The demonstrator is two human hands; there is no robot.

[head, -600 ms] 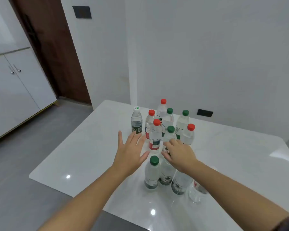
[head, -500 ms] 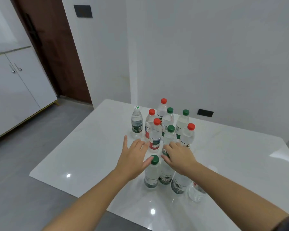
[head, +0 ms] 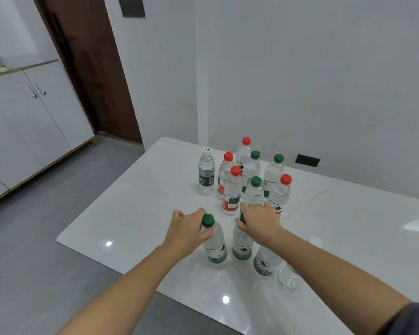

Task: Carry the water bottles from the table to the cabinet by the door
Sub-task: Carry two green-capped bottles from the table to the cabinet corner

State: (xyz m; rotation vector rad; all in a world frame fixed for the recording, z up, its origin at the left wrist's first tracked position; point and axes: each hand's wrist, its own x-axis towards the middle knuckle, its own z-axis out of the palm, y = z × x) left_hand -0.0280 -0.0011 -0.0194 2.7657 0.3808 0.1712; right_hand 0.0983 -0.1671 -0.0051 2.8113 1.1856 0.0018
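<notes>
Previously spread, the left hand (head: pixel 188 228) now grips a green-capped clear plastic bottle (head: pixel 215 246), the right hand (head: pixel 259 222) a second green-capped bottle (head: pixel 242 245), both on the glossy white table (head: pixel 131 226); careless lifting could topple crowded neighbouring bottles (head: pixel 232 192).

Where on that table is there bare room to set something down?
Bare tabletop lies left of the white-capped bottle and the left hand, and right of the rightmost red-capped bottle and the right hand. Crowded: the middle, where bottles stand close together.
</notes>
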